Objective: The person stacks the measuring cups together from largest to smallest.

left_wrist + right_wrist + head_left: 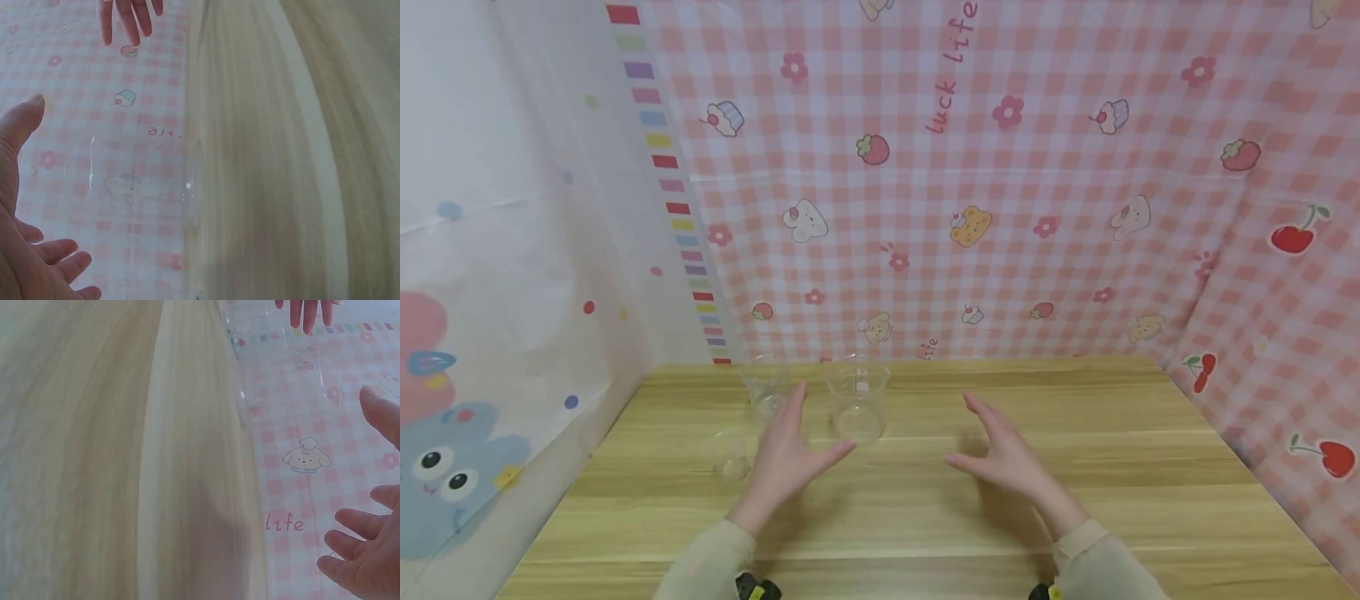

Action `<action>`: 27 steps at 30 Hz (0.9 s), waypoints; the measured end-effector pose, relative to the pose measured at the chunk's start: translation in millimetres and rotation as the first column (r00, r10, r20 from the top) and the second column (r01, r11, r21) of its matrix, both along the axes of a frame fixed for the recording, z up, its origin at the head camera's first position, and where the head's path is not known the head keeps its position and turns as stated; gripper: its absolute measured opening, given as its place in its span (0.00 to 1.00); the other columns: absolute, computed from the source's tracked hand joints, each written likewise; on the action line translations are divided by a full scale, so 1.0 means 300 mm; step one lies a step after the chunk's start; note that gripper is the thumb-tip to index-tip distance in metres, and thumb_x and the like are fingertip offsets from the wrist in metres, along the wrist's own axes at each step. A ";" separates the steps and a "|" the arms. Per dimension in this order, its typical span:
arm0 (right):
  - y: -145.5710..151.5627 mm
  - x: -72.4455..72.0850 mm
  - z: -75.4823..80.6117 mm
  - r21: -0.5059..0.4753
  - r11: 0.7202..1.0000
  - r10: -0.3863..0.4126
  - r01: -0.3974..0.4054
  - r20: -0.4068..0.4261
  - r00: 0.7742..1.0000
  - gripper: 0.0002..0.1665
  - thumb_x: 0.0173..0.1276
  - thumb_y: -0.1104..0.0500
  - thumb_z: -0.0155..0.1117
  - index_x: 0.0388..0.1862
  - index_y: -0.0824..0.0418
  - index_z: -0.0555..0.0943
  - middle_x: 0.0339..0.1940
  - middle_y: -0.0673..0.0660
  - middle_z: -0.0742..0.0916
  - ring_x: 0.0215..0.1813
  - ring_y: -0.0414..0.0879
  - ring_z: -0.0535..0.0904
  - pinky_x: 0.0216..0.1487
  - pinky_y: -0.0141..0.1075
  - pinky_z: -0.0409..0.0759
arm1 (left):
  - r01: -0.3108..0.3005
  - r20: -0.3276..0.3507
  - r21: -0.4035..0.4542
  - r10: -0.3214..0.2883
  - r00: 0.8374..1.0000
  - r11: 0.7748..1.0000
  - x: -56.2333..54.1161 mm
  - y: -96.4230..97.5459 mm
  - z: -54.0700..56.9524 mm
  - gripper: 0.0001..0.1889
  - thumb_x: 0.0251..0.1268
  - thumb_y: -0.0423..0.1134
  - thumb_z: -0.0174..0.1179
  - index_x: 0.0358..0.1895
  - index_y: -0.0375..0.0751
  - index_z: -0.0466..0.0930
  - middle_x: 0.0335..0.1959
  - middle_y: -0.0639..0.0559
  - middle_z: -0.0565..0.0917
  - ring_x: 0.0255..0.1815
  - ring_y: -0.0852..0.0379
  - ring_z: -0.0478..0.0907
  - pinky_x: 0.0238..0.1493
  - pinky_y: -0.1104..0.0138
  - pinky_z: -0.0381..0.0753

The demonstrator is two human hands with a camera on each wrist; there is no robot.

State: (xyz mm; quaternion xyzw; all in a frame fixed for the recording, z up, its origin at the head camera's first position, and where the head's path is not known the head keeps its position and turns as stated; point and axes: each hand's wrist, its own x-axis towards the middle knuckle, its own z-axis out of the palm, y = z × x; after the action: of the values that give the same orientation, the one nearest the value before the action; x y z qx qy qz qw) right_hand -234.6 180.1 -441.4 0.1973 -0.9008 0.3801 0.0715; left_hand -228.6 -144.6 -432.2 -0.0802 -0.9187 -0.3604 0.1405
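Observation:
A clear glass beaker (859,408) with a pouring lip stands upright on the table, between my two hands and nearer the left one. My left hand (784,454) hovers at its left front, thumb pointing toward its base and fingers spread. Across from it, my right hand (1006,457) is held in the air well to the beaker's right, thumb and fingers apart, holding nothing. Behind the left fingers is a second clear beaker (763,377), partly covered by them. A smaller clear glass container (730,458) stands left of the left wrist. In the left wrist view, the see-through beaker (134,181) appears beyond the left hand.
The wood-grain table (1120,467) ends at a pink checked cloth (925,192) hanging behind it. A white cloth (512,250) with cartoon prints hangs along the left, and checked cloth continues down the right side.

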 end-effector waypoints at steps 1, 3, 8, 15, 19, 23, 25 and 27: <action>-0.006 -0.004 0.001 -0.005 1.000 -0.004 0.004 0.003 1.000 0.57 0.58 0.49 0.77 0.77 0.67 0.57 0.72 0.70 0.69 0.71 0.68 0.63 0.68 0.64 0.62 | -0.003 0.014 0.020 0.002 1.000 1.000 -0.005 0.004 0.001 0.63 0.44 0.64 0.74 0.78 0.34 0.50 0.74 0.33 0.60 0.73 0.34 0.58 0.69 0.40 0.58; -0.017 -0.011 0.003 -0.023 1.000 -0.010 0.011 0.007 1.000 0.56 0.57 0.50 0.78 0.77 0.67 0.58 0.71 0.70 0.70 0.71 0.68 0.63 0.67 0.64 0.62 | -0.003 0.032 0.055 0.001 0.999 0.998 -0.013 0.010 0.004 0.64 0.43 0.66 0.74 0.78 0.36 0.48 0.75 0.36 0.61 0.73 0.35 0.58 0.70 0.41 0.59; -0.044 -0.029 0.008 -0.086 0.996 -0.032 0.034 0.025 0.999 0.55 0.57 0.52 0.78 0.77 0.66 0.59 0.71 0.69 0.71 0.71 0.66 0.64 0.69 0.62 0.61 | -0.002 0.040 0.135 -0.003 0.999 0.991 -0.030 0.026 0.010 0.65 0.42 0.63 0.77 0.79 0.38 0.48 0.74 0.37 0.62 0.73 0.37 0.59 0.69 0.41 0.60; -0.076 -0.051 0.004 -0.173 0.985 -0.010 0.019 0.048 0.999 0.54 0.57 0.56 0.79 0.76 0.66 0.59 0.70 0.70 0.71 0.71 0.64 0.65 0.70 0.59 0.62 | 0.021 0.024 0.230 -0.027 0.999 0.973 -0.062 0.046 0.007 0.61 0.41 0.52 0.81 0.77 0.36 0.51 0.71 0.37 0.65 0.71 0.39 0.62 0.69 0.43 0.62; -0.088 -0.060 -0.003 -0.203 0.979 0.009 0.007 0.080 0.997 0.54 0.57 0.58 0.78 0.77 0.65 0.58 0.71 0.70 0.70 0.72 0.64 0.64 0.70 0.58 0.62 | 0.041 0.040 0.308 -0.055 0.998 0.951 -0.089 0.048 -0.004 0.61 0.41 0.52 0.81 0.77 0.37 0.51 0.71 0.38 0.65 0.71 0.40 0.62 0.70 0.44 0.61; -0.100 -0.070 -0.009 -0.227 0.974 0.029 -0.002 0.116 0.993 0.54 0.58 0.57 0.77 0.77 0.64 0.57 0.72 0.69 0.69 0.71 0.64 0.64 0.70 0.57 0.62 | 0.051 0.052 0.349 -0.074 0.996 0.936 -0.110 0.050 -0.013 0.61 0.42 0.49 0.81 0.77 0.36 0.50 0.72 0.39 0.64 0.72 0.40 0.61 0.70 0.46 0.61; -0.107 -0.078 -0.014 -0.241 0.971 0.036 -0.004 0.131 0.991 0.54 0.59 0.56 0.77 0.77 0.64 0.57 0.72 0.69 0.69 0.71 0.64 0.65 0.70 0.57 0.63 | 0.065 0.047 0.361 -0.088 0.995 0.930 -0.120 0.050 -0.020 0.61 0.42 0.48 0.81 0.77 0.35 0.50 0.73 0.38 0.64 0.71 0.40 0.61 0.70 0.46 0.62; -0.114 -0.086 -0.021 -0.258 0.966 0.047 -0.009 0.143 0.989 0.53 0.59 0.56 0.76 0.77 0.64 0.57 0.72 0.70 0.69 0.71 0.64 0.65 0.70 0.57 0.63 | 0.081 0.041 0.386 -0.105 0.994 0.919 -0.130 0.050 -0.027 0.60 0.43 0.45 0.81 0.77 0.35 0.49 0.73 0.38 0.63 0.71 0.40 0.61 0.70 0.47 0.63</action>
State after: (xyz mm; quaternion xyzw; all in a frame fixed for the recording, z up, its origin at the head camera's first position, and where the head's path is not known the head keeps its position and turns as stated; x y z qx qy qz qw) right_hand -260.3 145.9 -447.8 0.1703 -0.8439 0.5082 0.0241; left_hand -267.6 -129.6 -440.4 -0.0837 -0.8293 -0.5417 0.1085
